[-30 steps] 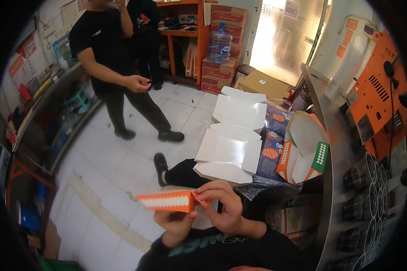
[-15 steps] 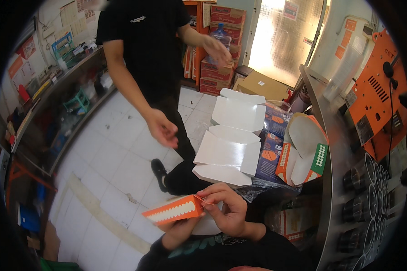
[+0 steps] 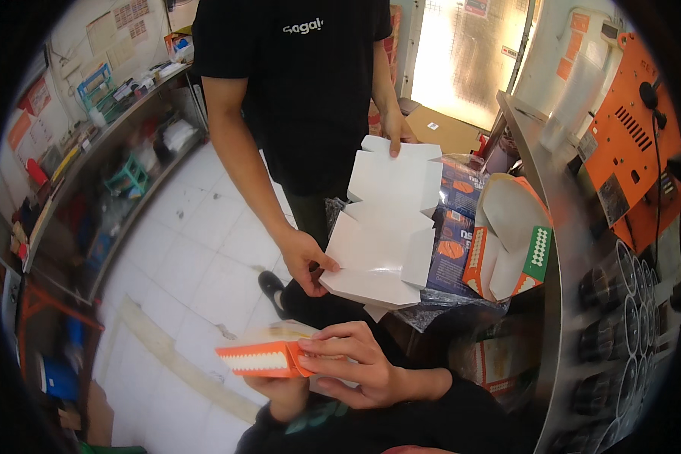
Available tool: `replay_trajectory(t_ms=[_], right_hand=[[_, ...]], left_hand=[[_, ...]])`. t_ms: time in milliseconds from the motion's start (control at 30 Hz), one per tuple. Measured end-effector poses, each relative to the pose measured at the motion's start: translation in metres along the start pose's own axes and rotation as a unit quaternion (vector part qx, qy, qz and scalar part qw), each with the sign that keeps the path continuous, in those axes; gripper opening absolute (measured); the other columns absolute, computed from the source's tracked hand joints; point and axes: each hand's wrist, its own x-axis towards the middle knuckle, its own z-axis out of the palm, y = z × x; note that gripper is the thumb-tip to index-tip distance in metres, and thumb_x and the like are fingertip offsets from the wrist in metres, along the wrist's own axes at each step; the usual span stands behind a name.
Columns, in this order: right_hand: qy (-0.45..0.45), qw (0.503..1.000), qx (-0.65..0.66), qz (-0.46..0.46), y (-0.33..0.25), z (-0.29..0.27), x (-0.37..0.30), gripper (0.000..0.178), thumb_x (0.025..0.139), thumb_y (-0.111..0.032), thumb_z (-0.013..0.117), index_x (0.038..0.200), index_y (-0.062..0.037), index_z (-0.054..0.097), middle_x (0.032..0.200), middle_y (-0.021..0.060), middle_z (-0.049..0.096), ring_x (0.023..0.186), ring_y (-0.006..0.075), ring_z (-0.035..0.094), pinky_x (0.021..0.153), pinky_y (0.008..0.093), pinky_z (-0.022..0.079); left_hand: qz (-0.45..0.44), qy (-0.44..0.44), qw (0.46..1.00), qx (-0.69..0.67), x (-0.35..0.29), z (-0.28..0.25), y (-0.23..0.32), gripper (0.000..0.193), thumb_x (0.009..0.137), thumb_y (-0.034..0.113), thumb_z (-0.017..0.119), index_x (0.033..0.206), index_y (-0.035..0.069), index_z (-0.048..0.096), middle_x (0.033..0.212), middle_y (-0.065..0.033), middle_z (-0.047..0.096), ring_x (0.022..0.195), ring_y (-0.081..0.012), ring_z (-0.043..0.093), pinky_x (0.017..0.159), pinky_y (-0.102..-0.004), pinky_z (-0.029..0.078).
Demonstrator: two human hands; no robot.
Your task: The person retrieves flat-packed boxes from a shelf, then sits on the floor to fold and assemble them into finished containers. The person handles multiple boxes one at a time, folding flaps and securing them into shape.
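I hold a flat orange carton blank with a white scalloped edge point(image 3: 261, 358) low in the middle of the head view. My right hand point(image 3: 363, 363) pinches its right end, fingers curled over the top. My left hand point(image 3: 280, 387) supports it from beneath and is mostly hidden by the carton. Right in front of me stands another person in a black shirt point(image 3: 303, 83), whose two hands rest on a stack of unfolded white carton blanks point(image 3: 386, 227).
An opened orange and white carton point(image 3: 511, 242) stands to the right beside printed blue packs point(image 3: 454, 227). A metal counter point(image 3: 560, 250) with dark bottles point(image 3: 620, 303) and an orange machine point(image 3: 632, 144) fills the right. Cluttered shelves point(image 3: 106, 144) line the left wall. White tiled floor point(image 3: 197, 250) lies below.
The other person has walked from the far room up to me and laid both hands on the white blanks. My hands have kept hold of the orange carton, lowering it slightly.
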Motion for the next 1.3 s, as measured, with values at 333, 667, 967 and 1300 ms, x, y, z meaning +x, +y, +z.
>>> replay_trajectory(t_ms=[333, 667, 967, 1300], right_hand=[[0.022, 0.972, -0.229, 0.045, -0.002, 0.005, -0.003, 0.049, 0.073, -0.018, 0.068, 0.122, -0.0144, 0.061, 0.127, 0.0024, 0.056, 0.113, 0.0232, 0.053, 0.089, 0.0394, 0.034], [0.171, 0.983, -0.049, -0.037, 0.023, 0.001, -0.011, 0.038, 0.056, 0.001, 0.073, 0.092, -0.0107, 0.071, 0.092, 0.0038, 0.066, 0.076, 0.0221, 0.061, 0.066, 0.0321, 0.051], [0.013, 0.996, -0.005, -0.084, 0.019, -0.007, 0.005, 0.036, 0.063, -0.007, 0.077, 0.098, -0.0127, 0.075, 0.1, 0.0017, 0.07, 0.081, 0.0181, 0.063, 0.07, 0.0267, 0.055], [0.06, 0.979, 0.159, -0.112, 0.019, 0.04, 0.01, 0.032, 0.081, -0.001, 0.067, 0.112, -0.0091, 0.063, 0.086, 0.0108, 0.059, 0.083, 0.0299, 0.067, 0.066, 0.0341, 0.056]], left_hand=[[-0.064, 0.1, 0.978, -0.168, 0.02, -0.013, 0.011, 0.053, 0.099, 0.045, 0.044, 0.137, 0.009, 0.039, 0.131, -0.0173, 0.05, 0.114, -0.0255, 0.057, 0.092, -0.0427, 0.053], [-0.056, 0.006, 0.975, -0.214, -0.006, 0.005, 0.006, 0.071, 0.093, 0.057, 0.042, 0.142, 0.006, 0.032, 0.137, -0.0169, 0.043, 0.122, -0.0303, 0.048, 0.097, -0.044, 0.045], [-0.329, -0.114, 0.912, -0.215, -0.004, -0.023, 0.022, 0.091, 0.077, 0.064, 0.056, 0.141, 0.004, 0.032, 0.137, -0.0161, 0.044, 0.12, -0.0309, 0.048, 0.097, -0.0445, 0.043], [-0.244, -0.033, 0.955, -0.168, -0.029, -0.078, -0.009, 0.084, 0.076, 0.057, 0.06, 0.137, 0.004, 0.037, 0.131, -0.0162, 0.046, 0.116, -0.0319, 0.049, 0.096, -0.0453, 0.042]])
